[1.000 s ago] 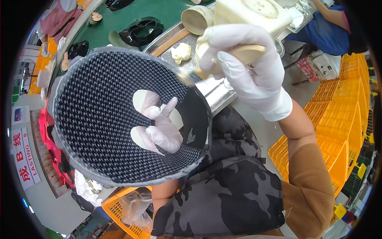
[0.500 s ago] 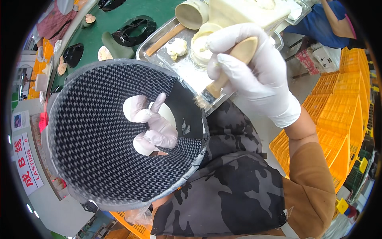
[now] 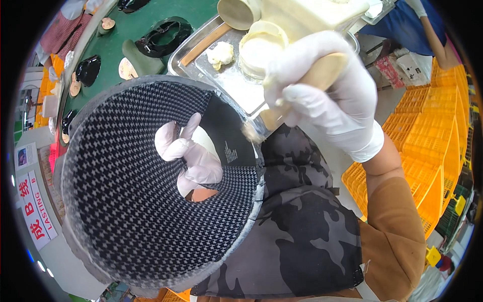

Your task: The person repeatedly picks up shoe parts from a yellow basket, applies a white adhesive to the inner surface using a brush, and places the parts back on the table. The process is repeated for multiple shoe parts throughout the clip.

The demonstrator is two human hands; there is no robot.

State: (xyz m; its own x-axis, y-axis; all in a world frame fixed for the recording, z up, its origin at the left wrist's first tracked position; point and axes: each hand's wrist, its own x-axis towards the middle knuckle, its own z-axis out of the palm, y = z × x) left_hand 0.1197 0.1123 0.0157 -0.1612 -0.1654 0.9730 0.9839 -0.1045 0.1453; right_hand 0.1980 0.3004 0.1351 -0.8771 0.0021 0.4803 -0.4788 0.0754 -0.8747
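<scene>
A tube-like upper (image 3: pixel 115 201), probably of a boot, with a black-and-white houndstooth lining and grey edge, faces me with its wide mouth. Through a hole deep inside it shows my left hand (image 3: pixel 204 166), in a white glove, its fingers curled over the hole's edge. My right hand (image 3: pixel 354 108), gloved in white too, is closed round the wooden handle of a flat brush (image 3: pixel 326 72). The brush's bristles, smeared by motion, are at the upper's right rim; I cannot tell whether they touch it. Beyond stands a round tub (image 3: pixel 251 70) of whitish paste.
A metal tray (image 3: pixel 241 94) holds the tub, a wooden stick (image 3: pixel 206 45) and a whitish lump (image 3: pixel 220 54). Shiny black pieces (image 3: pixel 151 46) lie on the green table (image 3: pixel 113 50). Yellow crates (image 3: pixel 420 146) are stacked at right. Other people are at the upper corners.
My right hand and the brush have shifted a little right and down. The upper has moved slightly downward and turned, with my left hand still inside its hole.
</scene>
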